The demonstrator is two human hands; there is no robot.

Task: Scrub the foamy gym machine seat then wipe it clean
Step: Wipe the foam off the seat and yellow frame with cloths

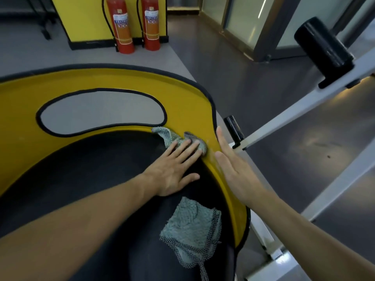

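The gym machine seat has a black pad (97, 179) and a yellow surround (121, 80) with an oval cut-out. My left hand (174, 171) lies flat with straight fingers, pressing a grey-green cloth (172, 136) against the seam between pad and yellow rim. My right hand (233, 167) is flat and open, fingers straight, resting on the yellow rim's right side just beside the cloth. A thin smear of foam (213, 155) shows on the rim between the hands. A second grey-green cloth (192, 230) lies crumpled on the black pad nearer to me.
A white machine frame (304, 106) with a black handle (234, 130) and a black roller pad (324, 49) runs along the right. Two red fire extinguishers (121, 25) stand by a yellow panel at the back. Grey floor surrounds the machine.
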